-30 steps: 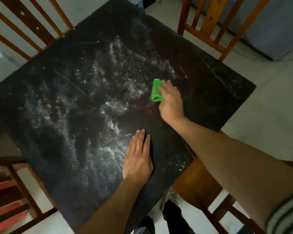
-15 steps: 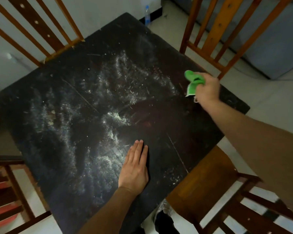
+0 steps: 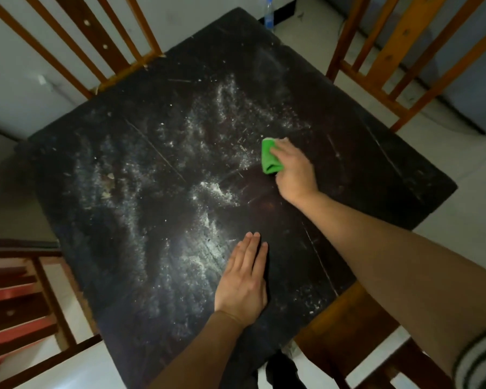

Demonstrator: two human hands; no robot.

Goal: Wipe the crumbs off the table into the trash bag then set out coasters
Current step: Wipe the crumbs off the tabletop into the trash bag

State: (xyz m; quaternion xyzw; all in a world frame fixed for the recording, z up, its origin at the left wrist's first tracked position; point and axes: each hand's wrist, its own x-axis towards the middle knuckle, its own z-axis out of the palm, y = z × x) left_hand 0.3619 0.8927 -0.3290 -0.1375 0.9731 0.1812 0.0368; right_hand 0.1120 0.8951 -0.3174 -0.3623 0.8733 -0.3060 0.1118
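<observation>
Crumbs (image 3: 208, 189) dusted the dark table (image 3: 404, 175) — right hand (image 3: 293, 172) gripped the green cloth (image 3: 269, 158), left hand (image 3: 243, 279) lay flat, fingers straight.

Pale floury crumbs (image 3: 213, 189) lie scattered over the middle and left of the dark square wooden table (image 3: 376, 169). A bunched bright green cloth (image 3: 269, 158) presses down right of centre, gripped by the right hand (image 3: 295, 172).

The room is dim. The black table (image 3: 376, 175) swallows the light, with a weak sheen near its front. Chair backs (image 3: 403, 35) at the edges bend and look soft.
</observation>
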